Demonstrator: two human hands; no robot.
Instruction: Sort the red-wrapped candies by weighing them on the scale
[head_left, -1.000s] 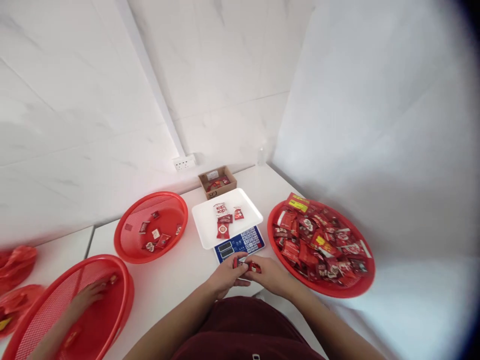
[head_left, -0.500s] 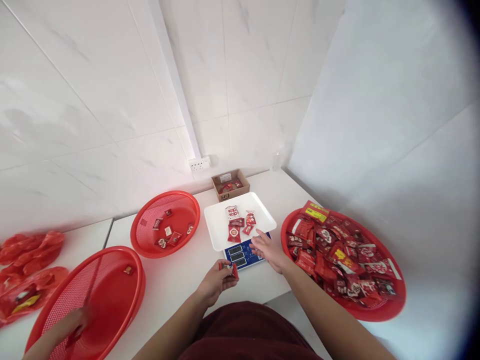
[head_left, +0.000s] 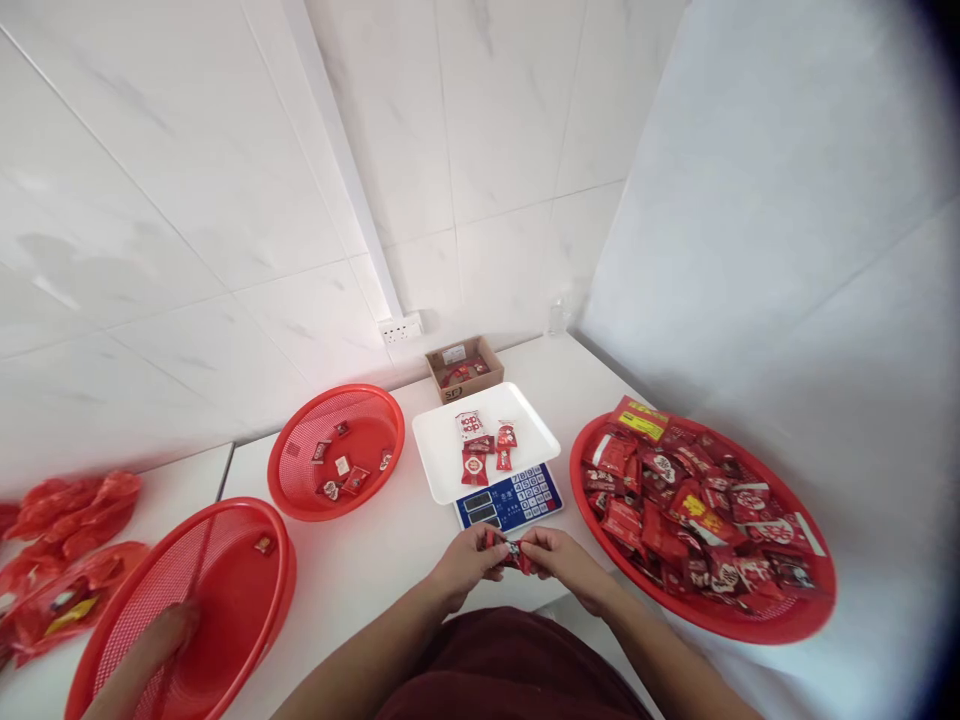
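Observation:
Both my hands meet just in front of the blue-faced scale (head_left: 510,500). My left hand (head_left: 466,562) and my right hand (head_left: 564,562) pinch the two ends of a small red candy wrapper (head_left: 510,552) between them. On the scale's white tray (head_left: 444,460) lie a few red snack packets (head_left: 480,448). To my right a big red basket (head_left: 757,628) is heaped with red packets. A smaller red basket (head_left: 296,495) at the left of the scale holds several small candies.
A third red basket (head_left: 247,625) sits at the near left, with another person's hand (head_left: 154,645) inside it. Red bags (head_left: 64,505) lie at the far left. A small cardboard box (head_left: 463,366) stands by the wall, under a socket (head_left: 401,327).
My right hand came back from the scale tray, where it left a packet, and joined my left hand on the wrapper. The other person's hand shifted inside the near basket.

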